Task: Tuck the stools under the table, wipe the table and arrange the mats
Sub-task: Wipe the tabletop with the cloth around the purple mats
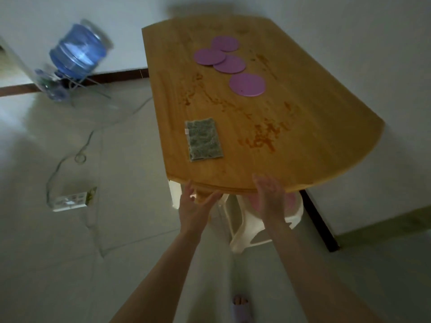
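While hovering empty at table (314, 136) edge — left hand (193, 206) and right hand (270, 199) both loosely spread — judged: stool (296, 212) light, stiff plastic, best taken by seat rim.

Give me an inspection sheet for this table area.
Surface: wooden table with reddish stains, unwiped.
Job's things: four purple mats, three overlapping, one apart; green cloth lying flat; white stool partly under the near edge.
Clutter: nothing seen.
Hands: left hand and right hand open, empty, at the near edge.
Cables: cable trails over the floor by a power strip.
Surroundings: blue water bottle by the wall.
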Available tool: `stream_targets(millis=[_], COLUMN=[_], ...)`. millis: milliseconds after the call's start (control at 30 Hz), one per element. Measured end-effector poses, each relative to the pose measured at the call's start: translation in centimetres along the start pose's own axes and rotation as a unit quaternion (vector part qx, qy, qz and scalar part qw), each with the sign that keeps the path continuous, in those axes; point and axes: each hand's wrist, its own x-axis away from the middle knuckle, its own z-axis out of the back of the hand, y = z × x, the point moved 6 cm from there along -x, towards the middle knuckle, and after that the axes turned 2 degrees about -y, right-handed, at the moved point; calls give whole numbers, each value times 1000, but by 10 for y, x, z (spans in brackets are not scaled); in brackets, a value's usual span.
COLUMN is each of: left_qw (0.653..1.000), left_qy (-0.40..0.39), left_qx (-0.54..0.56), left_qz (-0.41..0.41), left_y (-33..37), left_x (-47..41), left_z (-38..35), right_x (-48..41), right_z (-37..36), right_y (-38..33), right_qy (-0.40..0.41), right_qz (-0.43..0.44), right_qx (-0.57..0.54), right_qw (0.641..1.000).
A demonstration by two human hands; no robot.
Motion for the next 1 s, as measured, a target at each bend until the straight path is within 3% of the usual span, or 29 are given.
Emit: stream_targets(millis=[67, 233, 533, 800, 933, 1000], left_qw=[1000, 999, 997, 990, 967, 933], left_qy=[-2, -7, 1, -11, -29, -45], left_qx=[-12, -34, -75, -136, -240, -335], left_qz=[11, 2, -7, -25, -82, -125], left_y=[13, 38, 53, 51, 55, 54], left_x=[-15, -61, -160, -220, -239, -252], left_z=[8, 14, 13, 12, 11, 10], right_x=[-6, -24, -106, -147, -162, -170], right_z=[-19, -53, -117, -137, -162, -176], right_y=[-11, -54, -62, -64, -63, -62], right_qy=[-22, 16, -18, 18, 4, 6], right_qz=[-17, 16, 6, 0, 39, 72], right_qx=[-46, -6, 17, 50, 146, 219], right_qw=[999, 1000, 1000, 999, 988, 973])
